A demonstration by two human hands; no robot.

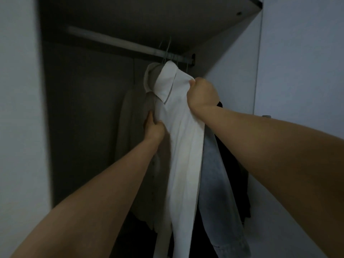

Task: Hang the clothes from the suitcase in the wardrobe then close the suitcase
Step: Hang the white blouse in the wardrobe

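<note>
We see white collared shirt (pixel 184 138) hanging lengthwise down from rail (pixel 119 41) (dim wardrobe); our right hand (pixel 202 94) grips shoulder, left hand (pixel 154 127) pinches front.

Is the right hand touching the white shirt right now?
Touching. The head view shows the right hand gripping the white shirt at its shoulder, fabric bunched in the fist.

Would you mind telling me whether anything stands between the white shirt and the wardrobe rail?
Nothing visible does. The white shirt, gripped by the left hand and the right hand, already reaches the rail by its hanger hook, beside the blue garment.
</note>
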